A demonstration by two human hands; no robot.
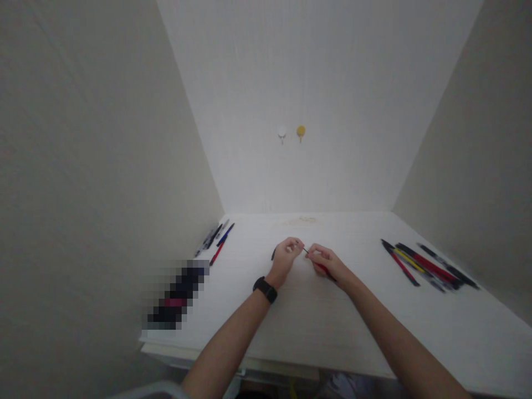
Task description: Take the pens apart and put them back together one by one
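Note:
Above the middle of the white tabletop, my two hands are close together with a small gap between their fingertips. A thin dark rod (pixel 306 251), like a pen refill, spans that gap. My left hand (pixel 286 254) is closed in a pinch at the rod's upper end, and a small dark piece (pixel 273 255) shows at its far left side; whether it is held or lying there I cannot tell. My right hand (pixel 327 262) is closed around a red pen (pixel 321 268), whose barrel shows under the fingers and whose dark end points toward the wrist.
At the right lies a group of pens (pixel 428 266), red, black and yellow. Several more pens (pixel 214 238) lie along the left wall, with a pixelated dark patch nearer me. A white hook (pixel 282 132) and a yellow hook (pixel 301 131) are on the back wall.

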